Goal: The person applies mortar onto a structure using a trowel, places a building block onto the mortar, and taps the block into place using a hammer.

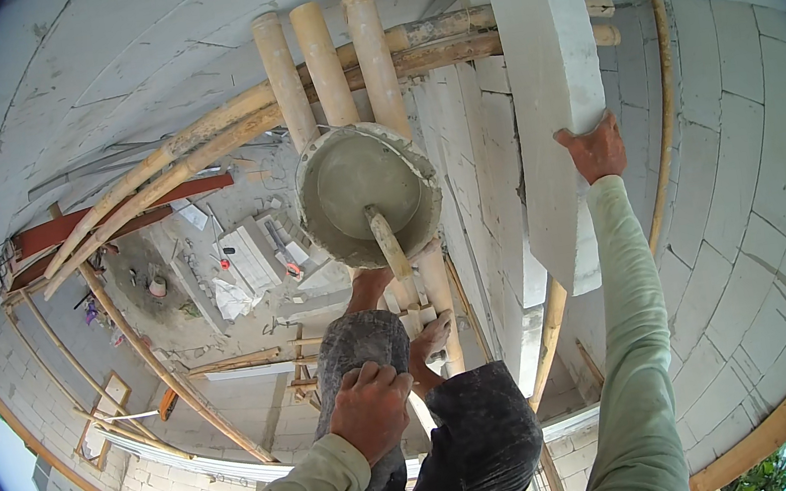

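Note:
My right hand [594, 149] grips the side of a long white lightweight concrete block [545, 114], thumb on its upper face. The block stands on edge along the top of a block wall, at my right. My left hand [374, 409] is curled into a fist on my knee, with nothing showing in it. In front of my knees, a round bucket [310, 192] with a crusted rim holds grey wet mortar [359, 185]. A mortar-smeared wooden handle [387, 241] leans out of it toward me; its other end is sunk in the mortar.
Bamboo poles [319, 65] lie beneath the bucket and my bare feet [431, 339], high above the ground. Longer bamboo poles [189, 149] cross ahead. Far below on the left lie stacked blocks [249, 256] and debris. A block wall [727, 118] rises on the right.

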The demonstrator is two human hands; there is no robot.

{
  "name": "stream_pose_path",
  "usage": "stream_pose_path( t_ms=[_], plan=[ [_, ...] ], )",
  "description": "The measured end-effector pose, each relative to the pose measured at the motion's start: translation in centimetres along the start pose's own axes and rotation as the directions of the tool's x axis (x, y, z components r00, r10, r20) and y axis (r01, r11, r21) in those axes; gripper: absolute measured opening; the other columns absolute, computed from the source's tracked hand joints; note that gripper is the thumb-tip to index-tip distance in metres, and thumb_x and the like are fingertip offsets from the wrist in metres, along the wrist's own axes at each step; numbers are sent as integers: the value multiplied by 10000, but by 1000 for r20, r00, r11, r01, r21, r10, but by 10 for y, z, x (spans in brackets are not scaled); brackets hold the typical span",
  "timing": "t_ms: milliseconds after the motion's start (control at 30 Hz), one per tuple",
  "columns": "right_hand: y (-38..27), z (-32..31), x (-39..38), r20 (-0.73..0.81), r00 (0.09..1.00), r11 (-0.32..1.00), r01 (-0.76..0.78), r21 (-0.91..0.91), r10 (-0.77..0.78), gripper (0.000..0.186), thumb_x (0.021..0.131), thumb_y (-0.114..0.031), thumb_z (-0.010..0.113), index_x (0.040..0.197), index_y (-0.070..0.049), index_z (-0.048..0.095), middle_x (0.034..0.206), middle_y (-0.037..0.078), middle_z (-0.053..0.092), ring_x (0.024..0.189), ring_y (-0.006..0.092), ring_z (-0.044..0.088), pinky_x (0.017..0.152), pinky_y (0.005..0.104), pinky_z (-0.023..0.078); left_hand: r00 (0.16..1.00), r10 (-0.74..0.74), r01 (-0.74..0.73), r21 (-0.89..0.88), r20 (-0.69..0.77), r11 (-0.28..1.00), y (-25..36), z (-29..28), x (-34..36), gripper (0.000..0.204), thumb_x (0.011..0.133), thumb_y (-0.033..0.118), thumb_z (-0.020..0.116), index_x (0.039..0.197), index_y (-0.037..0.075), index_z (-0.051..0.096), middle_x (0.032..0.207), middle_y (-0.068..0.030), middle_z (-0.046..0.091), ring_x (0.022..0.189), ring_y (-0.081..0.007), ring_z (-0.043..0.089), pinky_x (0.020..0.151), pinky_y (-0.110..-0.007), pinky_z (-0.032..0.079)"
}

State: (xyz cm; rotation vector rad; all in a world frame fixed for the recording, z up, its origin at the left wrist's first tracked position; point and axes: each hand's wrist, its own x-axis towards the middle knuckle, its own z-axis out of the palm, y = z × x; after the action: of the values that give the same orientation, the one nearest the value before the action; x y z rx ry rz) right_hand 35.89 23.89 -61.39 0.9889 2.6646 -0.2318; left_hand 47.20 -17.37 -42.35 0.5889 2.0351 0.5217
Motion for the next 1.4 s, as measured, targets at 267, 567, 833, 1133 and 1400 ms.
stream_pose_path(
  t_ms=[267, 567, 833, 1133, 1400],
  plan=[
    [-9, -7, 27, -30, 998, 999, 49, -7, -49, 898, 602, -417, 782, 1271, 57, 416, 1225, 239, 560, 1058, 400, 614, 876, 463, 520, 1000, -4, 4, -12, -6, 1000, -1, -1, 3, 206, 716, 133, 672, 915, 83, 665, 884, -43, 612, 947, -221, 580, 834, -397, 472],
    [-23, 7, 39, -26, 997, 997, 75, 9, -75, 858, 608, -407, 780, 1242, 48, 421, 1204, 229, 563, 1061, 396, 606, 881, 467, 521, 996, -15, 11, -51, -83, 999, -1, -4, 5, 193, 730, 68, 652, 918, 82, 687, 822, -46, 619, 895, -238, 614, 790, -394, 509],
    [-16, 16, 46, 4, 997, 997, 81, -7, -81, 888, 611, -421, 780, 1266, 50, 408, 1219, 214, 558, 1077, 378, 602, 886, 461, 519, 997, -25, 22, -52, -69, 998, 3, -4, 9, 187, 729, 49, 655, 908, 73, 705, 832, -48, 631, 887, -229, 615, 790, -383, 508],
    [-23, 12, 41, -7, 1000, 999, 26, 33, -25, 881, 601, -444, 788, 1237, 56, 438, 1205, 205, 559, 1055, 370, 615, 878, 463, 523, 995, -33, 26, -71, -93, 997, 6, -9, 14, 172, 743, 50, 657, 908, 68, 703, 816, -47, 620, 859, -233, 608, 760, -380, 503],
    [-25, 24, 42, -181, 983, 994, 31, 102, -12, 820, 589, -416, 804, 1196, 36, 486, 1167, 201, 579, 1040, 372, 621, 843, 484, 536, 990, -42, 34, -65, -133, 997, 7, -17, 24, 159, 750, 55, 680, 907, 65, 701, 790, -51, 613, 822, -240, 604, 717, -382, 507]
  ],
)
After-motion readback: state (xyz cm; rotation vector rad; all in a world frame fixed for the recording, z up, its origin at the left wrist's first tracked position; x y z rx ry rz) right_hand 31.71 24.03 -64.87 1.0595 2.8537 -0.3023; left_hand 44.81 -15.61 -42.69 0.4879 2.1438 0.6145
